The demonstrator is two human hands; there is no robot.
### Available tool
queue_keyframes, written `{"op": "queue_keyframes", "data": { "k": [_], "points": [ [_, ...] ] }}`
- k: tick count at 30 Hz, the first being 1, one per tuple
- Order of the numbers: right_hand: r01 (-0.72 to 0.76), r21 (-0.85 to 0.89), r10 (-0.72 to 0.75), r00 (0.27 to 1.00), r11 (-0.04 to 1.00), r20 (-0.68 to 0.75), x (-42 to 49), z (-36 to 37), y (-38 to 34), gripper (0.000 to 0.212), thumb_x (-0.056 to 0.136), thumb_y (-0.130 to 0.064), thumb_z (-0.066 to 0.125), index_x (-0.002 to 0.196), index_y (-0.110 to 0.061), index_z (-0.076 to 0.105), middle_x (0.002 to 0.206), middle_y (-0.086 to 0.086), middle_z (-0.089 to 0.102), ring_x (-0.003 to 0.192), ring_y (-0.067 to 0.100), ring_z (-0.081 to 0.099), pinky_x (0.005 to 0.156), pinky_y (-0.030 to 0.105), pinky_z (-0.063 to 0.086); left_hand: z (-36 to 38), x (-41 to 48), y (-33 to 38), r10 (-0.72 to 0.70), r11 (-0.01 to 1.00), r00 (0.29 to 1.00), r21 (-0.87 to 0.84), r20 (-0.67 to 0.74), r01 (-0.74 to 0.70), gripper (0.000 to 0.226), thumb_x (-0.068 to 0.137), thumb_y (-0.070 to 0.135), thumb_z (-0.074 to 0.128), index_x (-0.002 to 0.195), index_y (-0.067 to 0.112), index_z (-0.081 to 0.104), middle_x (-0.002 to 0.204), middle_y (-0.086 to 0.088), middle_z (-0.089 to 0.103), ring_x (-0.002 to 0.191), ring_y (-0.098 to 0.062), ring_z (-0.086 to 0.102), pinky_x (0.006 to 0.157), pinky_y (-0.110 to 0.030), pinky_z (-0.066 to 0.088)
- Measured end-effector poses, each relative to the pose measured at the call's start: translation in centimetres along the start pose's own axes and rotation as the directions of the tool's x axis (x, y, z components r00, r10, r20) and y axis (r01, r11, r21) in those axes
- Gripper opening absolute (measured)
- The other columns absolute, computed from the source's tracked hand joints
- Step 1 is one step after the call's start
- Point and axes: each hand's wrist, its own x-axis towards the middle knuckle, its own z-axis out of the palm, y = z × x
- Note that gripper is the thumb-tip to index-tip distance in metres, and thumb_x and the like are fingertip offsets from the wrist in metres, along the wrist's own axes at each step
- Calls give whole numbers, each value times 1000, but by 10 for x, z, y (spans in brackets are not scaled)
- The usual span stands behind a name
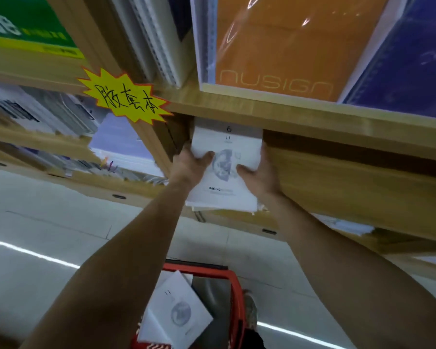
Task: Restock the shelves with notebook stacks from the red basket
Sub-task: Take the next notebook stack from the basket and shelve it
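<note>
White notebook stack (224,195) is half inside the bay under the wooden shelf (312,117). Our left hand (189,165) and right hand (258,176) grasp its side edges, thumbs on top. Likely heavy, slick covers, so we'd squeeze mid-edges.

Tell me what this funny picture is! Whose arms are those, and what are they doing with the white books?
No machine here, just a person. The camera sits on their head and looks down, so you see their own arms. The grips are simply bare hands: the left grip and the right grip hold a stack of white notebooks by its sides, its far end tucked under a wooden shelf. Down below is a red basket with spare notebooks in it. On that shelf stands an orange notebook, and a yellow star sign sits at the left.
</note>
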Motion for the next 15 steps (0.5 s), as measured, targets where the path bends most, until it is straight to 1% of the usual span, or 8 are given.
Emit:
{"op": "queue_keyframes", "data": {
  "k": [2,4,6,8,10,12,13,15],
  "points": [
    [-35,5,35,998,999,50,12,7,6,87,86,-25,76,155,-36,24,127,-8,65,107,15,64,89,30,54,3,12,-3,-18,994,1000,110,-3,18,69,86,61,64,135,14,53,127,-19,61,116,-40,57,96,-41,50],
    [-43,-13,43,996,999,73,16,15,14,86,86,-26,77,154,-36,26,132,-6,65,114,18,64,93,29,51,3,19,-6,-22,972,1000,234,0,21,66,88,63,60,133,15,55,125,-20,61,116,-41,56,94,-41,48],
    [-44,-19,45,997,999,64,15,18,17,83,87,-27,76,155,-33,28,133,-6,64,117,17,62,94,24,47,3,19,-9,-29,968,999,251,14,25,60,92,57,59,135,15,53,125,-20,62,116,-40,56,94,-40,47],
    [-42,-1,42,998,999,50,13,20,19,79,87,-31,75,152,-34,32,131,-7,66,114,16,63,95,27,50,4,11,-14,-22,984,1000,180,22,17,56,93,49,60,137,16,49,127,-19,62,117,-40,57,97,-42,48],
    [-58,-11,58,998,998,38,7,20,21,75,82,-47,72,147,-35,37,128,-4,66,112,18,64,95,35,53,7,-7,-24,-36,997,999,74,16,35,55,92,44,62,137,16,48,128,-15,64,117,-38,59,98,-43,48],
    [-110,-41,111,993,993,32,-4,23,31,76,74,-63,63,139,-31,42,126,0,65,111,24,65,93,41,55,12,-32,-40,-70,997,998,-40,8,70,55,90,45,62,135,15,50,125,-13,65,115,-36,61,98,-42,49],
    [-129,-59,131,991,990,39,-14,24,35,75,75,-64,62,138,-27,43,126,3,64,111,26,64,92,42,55,15,-44,-47,-81,993,997,-87,2,81,55,89,45,62,134,15,51,123,-12,67,113,-35,62,97,-42,50],
    [-128,-78,131,991,989,34,-29,29,42,68,83,-56,64,138,-21,44,128,6,61,111,27,63,91,41,55,20,-61,-54,-81,988,996,-134,-28,77,50,90,43,66,131,17,55,118,-10,70,110,-33,64,94,-40,52]
  ]
}}
